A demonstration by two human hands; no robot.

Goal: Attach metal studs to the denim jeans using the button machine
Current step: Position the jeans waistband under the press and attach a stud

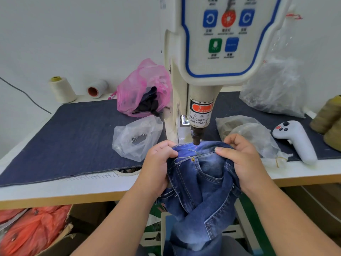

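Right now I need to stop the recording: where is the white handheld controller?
In the head view, the white handheld controller lies on the table's right side, on the dark denim mat, right of the clear plastic bags.

A garment workshop, seen from a sewing station. An industrial button machine [212, 61] with a push-button panel and a finger-warning label stands at the far middle of a white surface [55, 189] covered by a dark denim mat [64, 141]. Thread cones [62, 89] sit far left by a plain white wall. Plastic bags of small metal parts [136, 139] lie beside the machine, and blue jeans [201, 182] hang over the near edge.
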